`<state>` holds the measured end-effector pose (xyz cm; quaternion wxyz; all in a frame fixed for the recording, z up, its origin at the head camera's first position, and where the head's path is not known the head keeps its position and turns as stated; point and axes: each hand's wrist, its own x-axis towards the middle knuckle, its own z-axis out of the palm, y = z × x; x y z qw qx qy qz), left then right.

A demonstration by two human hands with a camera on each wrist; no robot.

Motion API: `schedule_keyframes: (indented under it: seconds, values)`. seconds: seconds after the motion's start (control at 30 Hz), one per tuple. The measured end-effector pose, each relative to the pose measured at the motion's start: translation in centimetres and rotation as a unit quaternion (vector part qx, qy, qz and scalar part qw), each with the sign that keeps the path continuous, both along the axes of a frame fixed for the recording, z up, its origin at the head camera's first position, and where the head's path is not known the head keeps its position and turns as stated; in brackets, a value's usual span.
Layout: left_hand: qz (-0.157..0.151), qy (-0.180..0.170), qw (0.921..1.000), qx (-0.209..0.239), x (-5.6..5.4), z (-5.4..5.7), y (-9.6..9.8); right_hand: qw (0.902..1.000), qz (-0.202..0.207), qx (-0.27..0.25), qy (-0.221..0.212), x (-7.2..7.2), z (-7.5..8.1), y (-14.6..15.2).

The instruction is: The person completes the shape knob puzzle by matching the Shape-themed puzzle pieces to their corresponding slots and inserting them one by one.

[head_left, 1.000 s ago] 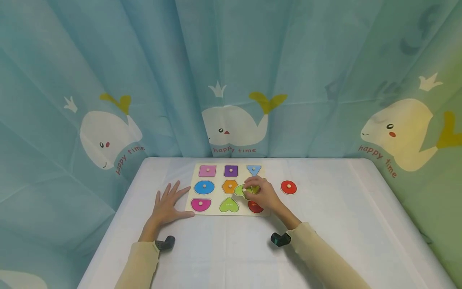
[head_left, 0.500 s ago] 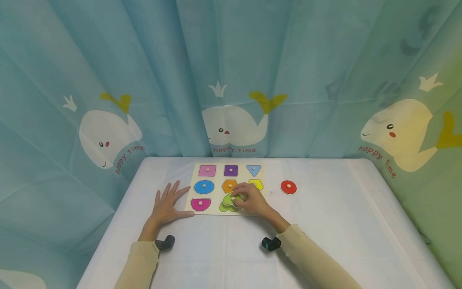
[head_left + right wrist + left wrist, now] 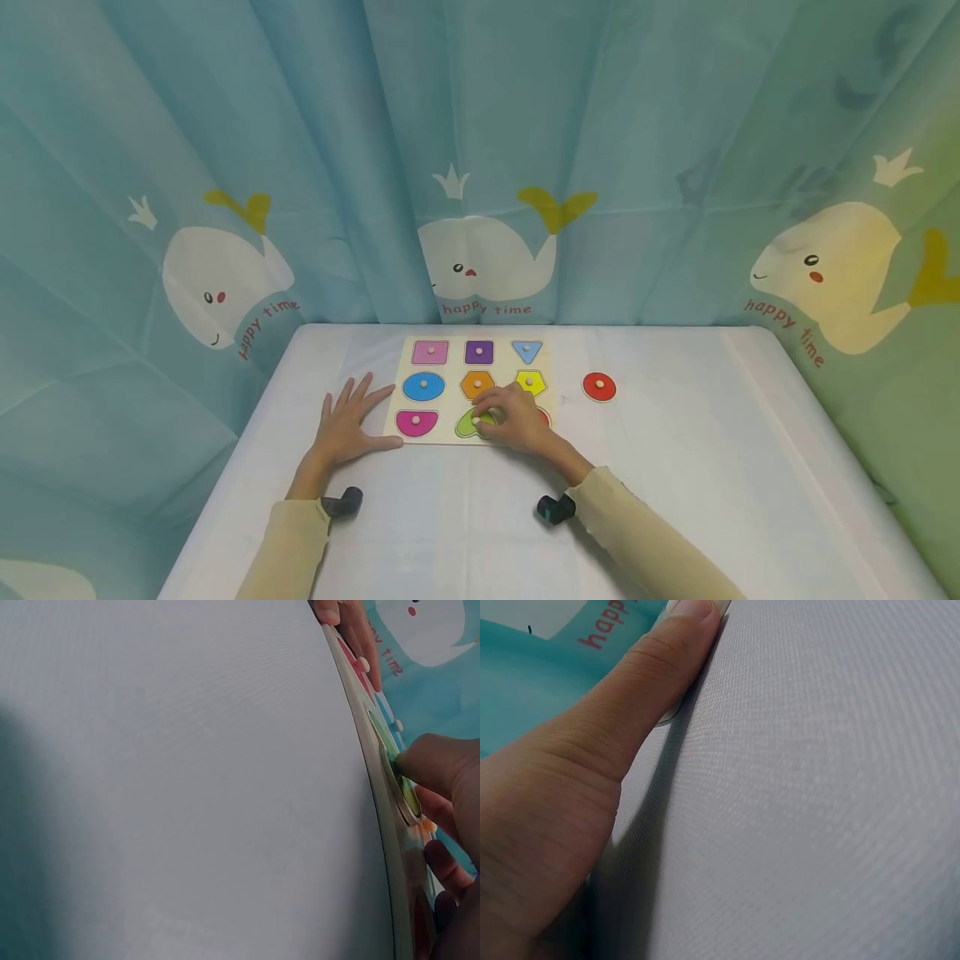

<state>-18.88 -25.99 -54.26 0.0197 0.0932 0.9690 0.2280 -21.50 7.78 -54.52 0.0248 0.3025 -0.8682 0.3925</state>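
A cream puzzle board (image 3: 456, 367) with coloured knobbed shape pieces lies on the table. My right hand (image 3: 522, 421) pinches the knob of a green heart piece (image 3: 465, 427) at the heart slot in the board's front row. In the right wrist view, the edge of the heart (image 3: 394, 776) stands slightly above the board. My left hand (image 3: 347, 429) has its fingers spread, with fingertips and thumb touching the board's left edge. A red round piece (image 3: 599, 387) with a knob lies on the table right of the board. My right hand partly covers a red recess (image 3: 543, 416).
On the board are a pink rectangle (image 3: 431, 352), purple square (image 3: 479, 352), blue triangle (image 3: 527, 351), blue oval (image 3: 423, 387), orange hexagon (image 3: 477, 385), yellow pentagon (image 3: 530, 382) and magenta half-round piece (image 3: 416, 423). A whale-print curtain (image 3: 637, 250) hangs behind the table.
My right hand has carried the green heart piece left and toward the front, from over the yellow pentagon down to the heart slot. The left hand has stayed in place.
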Motion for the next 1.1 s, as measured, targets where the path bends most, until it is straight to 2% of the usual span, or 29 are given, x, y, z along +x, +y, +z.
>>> schedule_keyframes:
  seconds: [0.2,0.67,1.1]
  values:
    - [0.002,-0.001,1.0,0.001,0.06,0.06,0.05,0.9999,-0.011,0.008,-0.002,0.14,-0.14,-0.2]
    - [0.003,-0.001,1.0,-0.001,0.02,0.2,0.16,0.9997,0.0,0.02,-0.012,0.01,-0.17,-0.15]
    - [0.002,-0.003,1.0,0.005,0.22,0.36,0.25,0.9999,0.009,0.009,-0.011,0.13,-0.04,-0.01]
